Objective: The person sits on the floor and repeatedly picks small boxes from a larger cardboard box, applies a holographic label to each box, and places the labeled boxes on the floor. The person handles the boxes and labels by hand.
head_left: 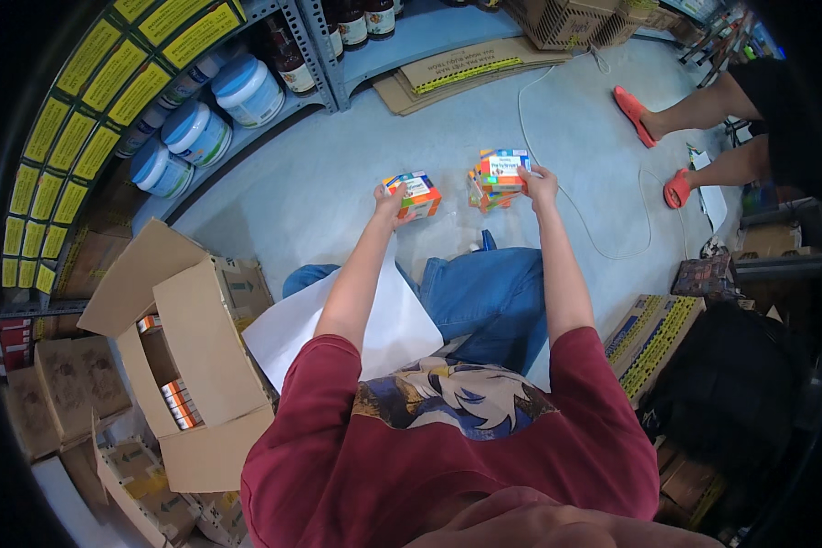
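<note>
My left hand (390, 203) is closed round a small orange, white and blue carton (420, 194), low over the floor in front of my knees. To its right, my right hand (540, 185) grips the right edge of a similar small carton (500, 164). That one sits at the top of a short pile of small colourful cartons (491, 198); whether it rests fully on them I cannot tell. A large white sheet (347, 315) lies across my lap. At my left stands an open cardboard box (205, 338) with several orange and white cartons (182, 404) inside.
Shelves at the left hold white tubs with blue lids (247, 89) and dark bottles (290, 64). Flattened cardboard (466, 73) lies by the far shelf. A thin cable (603, 254) crosses the floor near a person's red shoes (632, 116). A black bag (726, 384) sits at my right.
</note>
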Tool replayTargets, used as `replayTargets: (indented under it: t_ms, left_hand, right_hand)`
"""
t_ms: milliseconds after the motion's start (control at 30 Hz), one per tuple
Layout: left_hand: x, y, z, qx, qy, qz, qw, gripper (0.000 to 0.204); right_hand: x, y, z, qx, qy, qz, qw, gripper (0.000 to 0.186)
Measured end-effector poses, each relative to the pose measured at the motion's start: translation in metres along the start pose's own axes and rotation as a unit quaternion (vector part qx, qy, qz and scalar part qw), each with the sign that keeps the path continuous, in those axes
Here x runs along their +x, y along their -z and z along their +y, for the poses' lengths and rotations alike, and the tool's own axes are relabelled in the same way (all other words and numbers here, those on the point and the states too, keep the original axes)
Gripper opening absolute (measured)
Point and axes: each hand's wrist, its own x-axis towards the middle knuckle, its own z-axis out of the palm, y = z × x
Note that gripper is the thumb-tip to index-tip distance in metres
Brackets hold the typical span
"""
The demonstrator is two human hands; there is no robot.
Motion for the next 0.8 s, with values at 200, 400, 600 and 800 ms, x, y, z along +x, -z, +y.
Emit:
replayTargets:
  t_ms: [200, 400, 600, 800]
  left_hand:
    - [0.029, 0.014, -0.02, 0.124, 0.047, 0.097, 0.986, 0.093]
    - [-0.079, 0.061, 0.041, 0.55, -0.214, 0.031, 0.807, 0.056]
    - [-0.285, 0.172, 0.028, 0.602, -0.172, -0.048, 0.778, 0.044]
    - [-0.324, 0.214, -0.025, 0.539, -0.292, 0.034, 0.789, 0.049]
  right_hand:
    - [-0.016, -0.008, 0.007, -0.296, 0.369, 0.245, 0.846, 0.032]
    - [-0.091, -0.087, -0.033, -0.004, 0.263, -0.199, 0.944, 0.03]
    - [-0.191, -0.174, -0.035, -0.17, 0.27, -0.662, 0.678, 0.058]
    - [-0.235, -0.175, -0.006, -0.27, 0.331, -0.708, 0.562, 0.084]
